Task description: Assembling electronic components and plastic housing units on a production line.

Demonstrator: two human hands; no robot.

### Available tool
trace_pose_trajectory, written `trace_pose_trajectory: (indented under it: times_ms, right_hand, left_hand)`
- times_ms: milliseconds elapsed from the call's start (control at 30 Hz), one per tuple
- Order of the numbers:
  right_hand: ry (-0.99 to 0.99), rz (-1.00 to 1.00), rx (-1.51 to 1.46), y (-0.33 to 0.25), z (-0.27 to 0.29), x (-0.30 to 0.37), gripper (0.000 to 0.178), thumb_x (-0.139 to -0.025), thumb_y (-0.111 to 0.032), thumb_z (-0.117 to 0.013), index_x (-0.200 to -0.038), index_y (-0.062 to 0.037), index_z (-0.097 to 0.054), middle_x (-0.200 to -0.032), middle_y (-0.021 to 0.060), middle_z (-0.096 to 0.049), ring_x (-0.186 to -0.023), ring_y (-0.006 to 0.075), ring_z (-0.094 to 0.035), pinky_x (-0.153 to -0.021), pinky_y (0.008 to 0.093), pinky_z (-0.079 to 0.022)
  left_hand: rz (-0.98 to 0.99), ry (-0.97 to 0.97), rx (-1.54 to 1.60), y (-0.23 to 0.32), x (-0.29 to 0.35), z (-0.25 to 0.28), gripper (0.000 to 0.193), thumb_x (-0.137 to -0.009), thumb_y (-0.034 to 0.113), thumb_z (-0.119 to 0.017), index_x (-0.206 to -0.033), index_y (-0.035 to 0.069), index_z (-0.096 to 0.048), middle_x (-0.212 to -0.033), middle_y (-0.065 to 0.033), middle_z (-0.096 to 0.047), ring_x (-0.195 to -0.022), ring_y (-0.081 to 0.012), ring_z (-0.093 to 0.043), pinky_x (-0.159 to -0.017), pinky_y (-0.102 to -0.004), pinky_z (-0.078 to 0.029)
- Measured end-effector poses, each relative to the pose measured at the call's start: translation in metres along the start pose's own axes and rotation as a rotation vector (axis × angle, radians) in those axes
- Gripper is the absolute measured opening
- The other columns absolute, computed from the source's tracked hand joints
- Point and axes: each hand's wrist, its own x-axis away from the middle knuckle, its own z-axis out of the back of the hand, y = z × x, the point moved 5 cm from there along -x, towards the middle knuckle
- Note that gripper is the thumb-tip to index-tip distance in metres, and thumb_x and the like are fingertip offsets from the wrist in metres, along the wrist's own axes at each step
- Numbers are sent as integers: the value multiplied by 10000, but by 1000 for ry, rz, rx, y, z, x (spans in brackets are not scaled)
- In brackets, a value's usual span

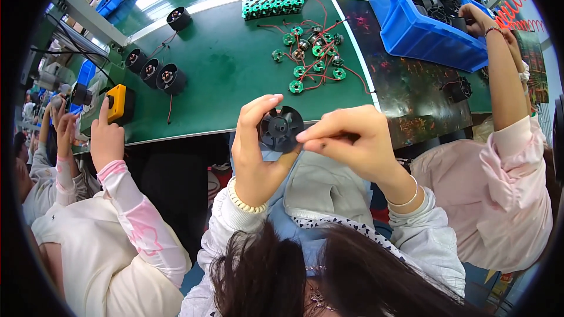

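Note:
A round black fan (281, 129) with several blades and a central hub is raised just in front of the table edge. Wrapped around its left side, my left hand (252, 149) grips the fan between fingers and thumb. My right hand (359, 141) is closed in a pinch, its thumb and forefinger tips touching the fan's right rim; whatever sits between those tips is too small to make out. Beyond my hands, small motors with green round boards and red wires (318, 51) lie loosely piled on the green table (217, 94).
Black cylindrical housings (170, 78) stand at the left, near a yellow button box (120, 104) that a co-worker's finger touches. A stack of green boards (272, 1) sits at the back. Another person's hand reaches into a blue bin (432, 44) of black parts at the right.

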Motion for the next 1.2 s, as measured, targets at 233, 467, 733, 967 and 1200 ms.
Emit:
trace_pose_trajectory:
  times_ms: [233,467,733,967,1200]
  right_hand:
    - [68,287,1028,-5,-31,11,146,-811,-44,-652,-937,-25,-580,-700,57,-580,-515,159,-492,-464,306,-357]
    - [84,155,1067,-10,-26,10,146,-773,-45,-606,-907,-35,-548,-721,59,-530,-492,204,-445,-466,316,-357]
    - [101,199,1081,-6,-26,12,142,-736,-27,-576,-861,-34,-510,-706,72,-485,-498,227,-414,-481,325,-362]
    - [97,221,1029,-5,-23,14,111,-745,-45,-582,-829,-51,-509,-694,54,-488,-507,217,-429,-480,322,-364]
    - [103,303,1083,-6,-16,9,109,-772,-48,-638,-855,-57,-568,-685,29,-534,-509,195,-440,-478,307,-360]
  left_hand:
    - [84,-41,-141,2,9,-2,659,-634,-39,-791,-1190,54,-449,-1131,-108,-595,-875,-240,-634,-735,-317,-523]
    - [115,-27,-157,9,8,-2,666,-632,-41,-788,-1187,52,-430,-1081,-105,-593,-841,-249,-634,-709,-327,-526]
    - [109,-19,-167,11,10,-2,675,-633,-50,-773,-1205,44,-428,-1089,-110,-577,-842,-256,-621,-729,-331,-523]
    - [102,-41,-193,12,9,-2,670,-660,-64,-747,-1243,39,-434,-1119,-115,-586,-916,-243,-605,-824,-324,-507]
    - [66,-53,-167,11,8,-3,678,-663,-69,-722,-1269,27,-433,-1189,-138,-535,-988,-270,-576,-881,-343,-487]
